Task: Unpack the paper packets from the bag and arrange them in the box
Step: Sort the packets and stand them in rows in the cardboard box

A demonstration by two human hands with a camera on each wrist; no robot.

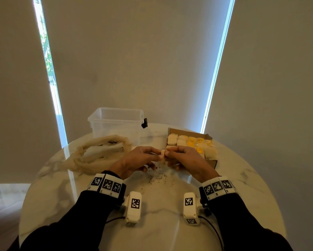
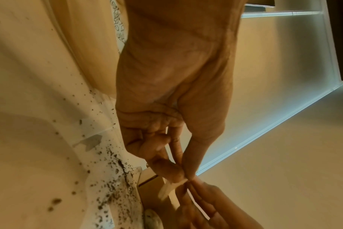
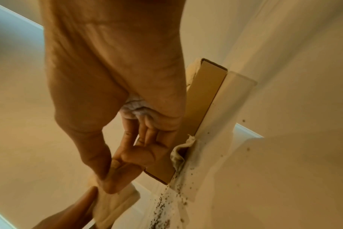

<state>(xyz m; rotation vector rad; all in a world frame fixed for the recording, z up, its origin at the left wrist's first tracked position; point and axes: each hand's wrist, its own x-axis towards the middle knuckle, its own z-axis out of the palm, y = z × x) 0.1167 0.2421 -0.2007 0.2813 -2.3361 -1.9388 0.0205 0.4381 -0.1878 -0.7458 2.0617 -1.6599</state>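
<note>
Both hands meet over the middle of the round table and pinch one small pale paper packet point(image 1: 162, 154) point(image 2: 169, 189) point(image 3: 116, 206) between them. My left hand point(image 1: 148, 156) point(image 2: 183, 173) grips its left edge with thumb and forefinger. My right hand point(image 1: 173, 155) point(image 3: 108, 184) pinches its right edge. Behind the right hand lies the brown cardboard box point(image 1: 188, 132) point(image 3: 202, 108) with rows of white and yellow packets point(image 1: 190, 143). The limp translucent bag point(image 1: 97, 153) lies to the left of the left hand.
A clear plastic tub point(image 1: 116, 122) stands at the back of the marble table point(image 1: 152, 214), behind the bag. Dark crumbs point(image 1: 156, 175) point(image 2: 116, 182) are scattered on the tabletop just below the hands. Window blinds hang behind the table.
</note>
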